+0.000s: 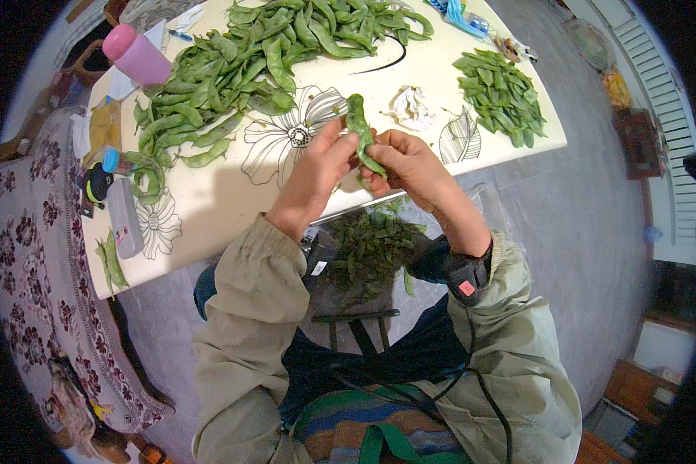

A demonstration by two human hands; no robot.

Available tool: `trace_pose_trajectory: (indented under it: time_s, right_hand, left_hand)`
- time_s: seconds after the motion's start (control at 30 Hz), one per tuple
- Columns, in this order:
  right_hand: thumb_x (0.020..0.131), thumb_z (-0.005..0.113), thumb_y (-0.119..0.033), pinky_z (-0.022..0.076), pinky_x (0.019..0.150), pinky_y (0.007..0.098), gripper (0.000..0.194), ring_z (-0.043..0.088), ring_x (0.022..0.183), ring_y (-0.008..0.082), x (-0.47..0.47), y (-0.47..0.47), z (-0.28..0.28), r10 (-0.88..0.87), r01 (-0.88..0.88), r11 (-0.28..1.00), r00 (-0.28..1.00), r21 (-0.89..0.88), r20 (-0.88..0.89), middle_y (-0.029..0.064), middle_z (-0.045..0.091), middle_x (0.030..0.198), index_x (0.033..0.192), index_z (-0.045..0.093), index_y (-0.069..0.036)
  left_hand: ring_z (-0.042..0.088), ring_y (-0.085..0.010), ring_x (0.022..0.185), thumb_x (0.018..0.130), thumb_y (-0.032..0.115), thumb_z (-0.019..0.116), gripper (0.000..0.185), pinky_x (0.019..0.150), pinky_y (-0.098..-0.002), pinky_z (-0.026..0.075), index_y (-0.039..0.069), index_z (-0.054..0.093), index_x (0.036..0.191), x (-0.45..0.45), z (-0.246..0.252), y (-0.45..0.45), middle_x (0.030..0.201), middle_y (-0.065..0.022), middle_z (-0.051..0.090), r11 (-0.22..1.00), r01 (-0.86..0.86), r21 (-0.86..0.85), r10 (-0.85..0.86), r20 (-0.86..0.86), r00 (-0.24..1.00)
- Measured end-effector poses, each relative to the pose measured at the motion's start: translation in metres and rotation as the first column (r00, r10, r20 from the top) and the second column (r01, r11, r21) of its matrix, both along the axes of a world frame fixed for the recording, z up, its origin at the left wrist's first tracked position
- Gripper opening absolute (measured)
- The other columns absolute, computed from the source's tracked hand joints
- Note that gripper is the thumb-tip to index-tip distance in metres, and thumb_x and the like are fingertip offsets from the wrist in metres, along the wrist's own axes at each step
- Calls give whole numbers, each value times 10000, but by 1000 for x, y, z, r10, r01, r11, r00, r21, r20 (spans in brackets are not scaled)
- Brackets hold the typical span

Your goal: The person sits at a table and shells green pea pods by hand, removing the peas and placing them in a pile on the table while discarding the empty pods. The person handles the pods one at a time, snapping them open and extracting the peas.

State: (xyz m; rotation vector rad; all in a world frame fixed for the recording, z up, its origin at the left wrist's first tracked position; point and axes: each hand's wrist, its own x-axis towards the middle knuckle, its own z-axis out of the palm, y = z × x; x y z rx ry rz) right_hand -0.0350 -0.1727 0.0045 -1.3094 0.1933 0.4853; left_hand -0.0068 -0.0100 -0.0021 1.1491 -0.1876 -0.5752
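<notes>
Above the table's front edge, both hands hold one flat green bean pod point(358, 124), its upper end standing clear of the fingers. My left hand point(325, 165) pinches it at the middle from the left. My right hand point(403, 159) grips its lower part between thumb and fingers. A large heap of whole bean pods point(209, 87) spreads over the back and left of the white table point(209, 203). Cut or snapped green bean pieces point(499, 95) form a smaller pile at the right. Below the hands, green scraps point(371, 243) lie in a dark container or bag, partly in shadow.
Crumpled white paper point(412, 108) lies just beyond my right hand. A pink bottle point(136, 55), a jar with a blue lid point(116, 161) and a grey case point(125, 217) stand or lie at the left. Blue packaging point(458, 17) is at the back right. A black cable hangs from my right wrist.
</notes>
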Motion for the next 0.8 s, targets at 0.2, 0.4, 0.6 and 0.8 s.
trace_pose_trajectory:
  time_s: [0.2,0.4,0.6,0.8]
  right_hand:
    - [855,571,-196,479,574,298,185,601,632,184,16,-31,-10,139,340,624,838,-704,528,95,633,816,956,603,-43]
    - [790,605,-174,479,665,401,244,591,759,334,45,-53,-39,141,562,95,810,-822,570,157,576,935,1008,579,-67]
    - [777,606,-164,468,681,423,171,581,775,344,58,-59,-53,135,502,94,849,-860,510,155,566,902,883,555,-39]
    - [786,580,-104,476,653,358,138,589,745,302,50,-49,-26,102,557,336,780,-760,617,146,588,876,891,537,-27]
  left_hand:
    - [563,-140,744,921,202,374,316,650,-277,480,21,452,1169,3,-2,3,912,-95,592,972,-197,130,205,-51,977]
    - [414,-65,606,857,144,419,369,519,-201,350,31,406,1209,2,3,6,901,-67,586,968,-139,207,152,-51,987]
    - [422,-72,627,820,64,435,445,524,-201,360,-20,344,1247,3,-3,7,980,-120,595,969,-106,224,123,-60,991]
    - [443,-81,620,844,75,442,427,514,-203,376,-55,344,1238,4,0,12,1007,-154,593,982,-34,186,47,-65,997]
